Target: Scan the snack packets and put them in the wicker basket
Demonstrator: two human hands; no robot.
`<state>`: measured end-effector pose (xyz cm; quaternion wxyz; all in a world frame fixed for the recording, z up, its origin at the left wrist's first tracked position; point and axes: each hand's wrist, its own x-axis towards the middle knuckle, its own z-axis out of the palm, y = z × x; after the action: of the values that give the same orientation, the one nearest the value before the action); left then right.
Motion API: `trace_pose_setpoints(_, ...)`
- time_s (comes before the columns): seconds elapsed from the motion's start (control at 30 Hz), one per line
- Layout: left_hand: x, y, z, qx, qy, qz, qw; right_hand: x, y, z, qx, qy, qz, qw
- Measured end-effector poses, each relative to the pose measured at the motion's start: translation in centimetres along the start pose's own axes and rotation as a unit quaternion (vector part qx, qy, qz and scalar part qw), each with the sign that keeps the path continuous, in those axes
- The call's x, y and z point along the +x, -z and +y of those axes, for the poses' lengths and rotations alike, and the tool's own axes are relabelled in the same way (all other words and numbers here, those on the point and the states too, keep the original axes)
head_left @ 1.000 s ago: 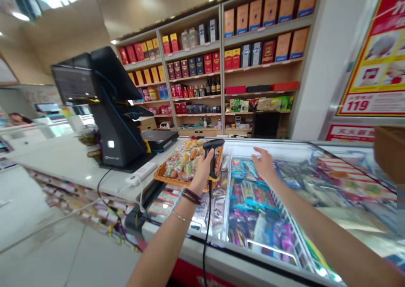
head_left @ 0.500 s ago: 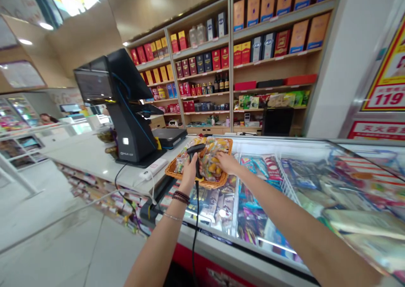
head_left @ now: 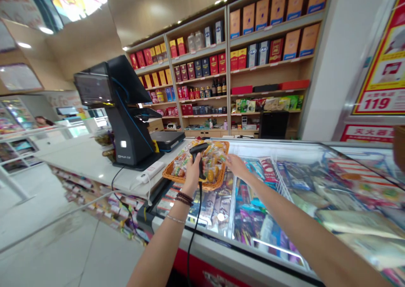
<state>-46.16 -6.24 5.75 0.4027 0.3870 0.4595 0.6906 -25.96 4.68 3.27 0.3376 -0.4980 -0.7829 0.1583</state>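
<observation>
My left hand (head_left: 193, 172) is wrapped around the handle of a black barcode scanner (head_left: 199, 148), held over a wicker basket. A dark cord hangs from its grip. The orange-brown wicker basket (head_left: 172, 178) rests on the freezer's glass top and holds several clear-wrapped snacks (head_left: 216, 172), yellow and brown inside. At the basket's right rim, my right hand (head_left: 238, 165) has its fingers pinched on the edge of a clear-wrapped snack packet (head_left: 222, 155). The exact contents of that packet are too small to make out.
A glass-topped chest freezer (head_left: 253, 219) with bagged goods lies below and to the right. On the white counter (head_left: 79, 160) at left stand a black checkout terminal (head_left: 126, 122), a flat black scale (head_left: 171, 140) and a white power strip (head_left: 150, 172). Shelves of boxes (head_left: 202, 68) line the back.
My right hand has drawn back from over the snacks to the basket's right rim. My left hand still grips the scanner, slightly shifted. The view has tilted a little.
</observation>
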Motion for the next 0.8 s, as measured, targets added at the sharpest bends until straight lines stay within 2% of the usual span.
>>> trace_pose_setpoints(0.07, -0.5, -1.1, 0.2, -0.004, 0.001, -0.019, 1.000, -0.6, 0.7, 2.7, 0.167, -0.077, 0.033, 0.982)
trace_pose_setpoints(0.17, -1.6, -3.7, -0.2, -0.018, 0.006, -0.061, 0.998, -2.6, 2.0, 6.8, 0.366, -0.153, 0.055, 0.916)
trace_pose_setpoints(0.3, -3.2, -8.0, -2.2, -0.032, 0.033, -0.153, 0.987, -6.2, 3.9, 11.3, 0.479, -0.212, 0.081, 0.848)
trace_pose_setpoints(0.37, -4.1, -10.1, -3.7, -0.033, 0.051, -0.185, 0.981, -7.6, 4.8, 13.1, 0.504, -0.228, 0.095, 0.828)
trace_pose_setpoints(0.47, -5.2, -12.8, -6.0, -0.028, 0.060, -0.216, 0.974, -8.9, 5.7, 15.2, 0.499, -0.224, 0.141, 0.825)
trace_pose_setpoints(0.57, -6.1, -14.5, -8.0, -0.020, 0.064, -0.240, 0.969, -9.3, 6.0, 16.6, 0.478, -0.187, 0.205, 0.833)
trace_pose_setpoints(0.67, -6.5, -15.3, -9.4, -0.021, 0.070, -0.246, 0.966, -9.4, 5.9, 17.0, 0.458, -0.162, 0.208, 0.849)
trace_pose_setpoints(0.8, -6.4, -15.2, -10.3, -0.021, 0.066, -0.241, 0.968, -9.6, 5.6, 16.9, 0.396, -0.169, 0.188, 0.883)
